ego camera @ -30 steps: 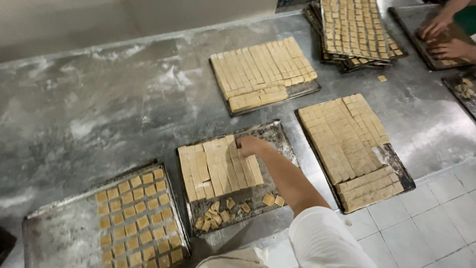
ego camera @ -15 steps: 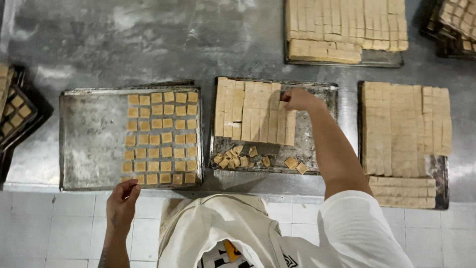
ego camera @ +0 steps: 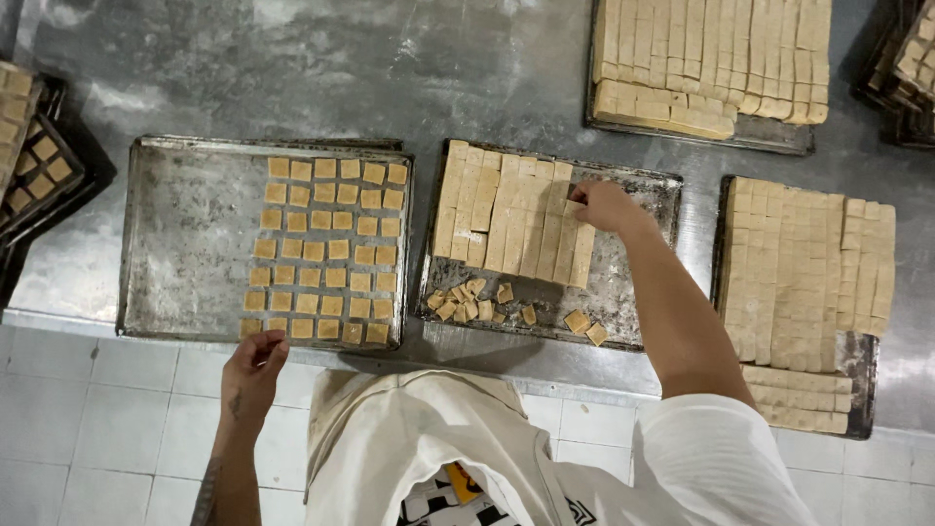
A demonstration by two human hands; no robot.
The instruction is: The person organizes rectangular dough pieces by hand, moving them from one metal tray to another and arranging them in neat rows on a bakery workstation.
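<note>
Your right hand (ego camera: 604,205) is reaching onto the cut dough slab (ego camera: 511,219) in the middle tray (ego camera: 648,292), fingers pinched narrow at the slab's upper right corner; whether a piece is already gripped between them is not something you can tell from here. The slab is lying in long scored strips across the upper half of that tray, directly under and to the left of the hand. This looks like the step of lifting squares off the slab for laying out, and the next move is calling for a clean pinch on one strip end so the neighbours are not dragged along.

Your left hand (ego camera: 253,365) is hovering loosely curled, holding nothing, at the near edge of the left tray (ego camera: 175,244), just beside the bottom row of the spaced dough squares (ego camera: 331,248) filling its right half. Loose dough scraps (ego camera: 477,302) are lying in the near part of the middle tray. Further out on the floured metal surface (ego camera: 292,68), two more full slabs are waiting: one on the right (ego camera: 808,273) and one at the far edge (ego camera: 711,58). Stacked trays (ego camera: 34,161) are sitting at far left.
</note>
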